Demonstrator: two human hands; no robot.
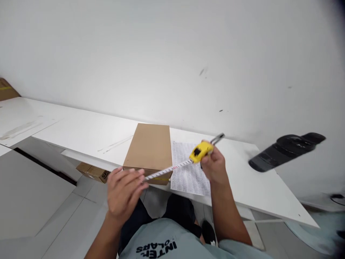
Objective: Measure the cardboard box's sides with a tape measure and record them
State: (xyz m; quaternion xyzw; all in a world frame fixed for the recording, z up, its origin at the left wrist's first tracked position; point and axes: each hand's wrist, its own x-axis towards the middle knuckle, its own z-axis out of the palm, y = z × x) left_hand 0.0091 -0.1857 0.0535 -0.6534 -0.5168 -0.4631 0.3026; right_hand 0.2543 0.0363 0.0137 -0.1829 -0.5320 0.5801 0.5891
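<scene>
My right hand (214, 164) is closed around a yellow tape measure (201, 150) held above a printed paper sheet (188, 176). The white tape blade (167, 170) runs left and down from the case to my left hand (124, 190), whose fingers pinch the blade's end. The blade crosses the near edge of a closed brown cardboard box (151, 147) that lies flat on the white table (88, 133). Both hands hover just above the table's front edge.
A black curved object (285, 150) sticks out at the right, above the table. Another cardboard box (93, 172) sits on the floor under the table. A brown box corner (7, 89) shows at far left. A white wall runs behind the table.
</scene>
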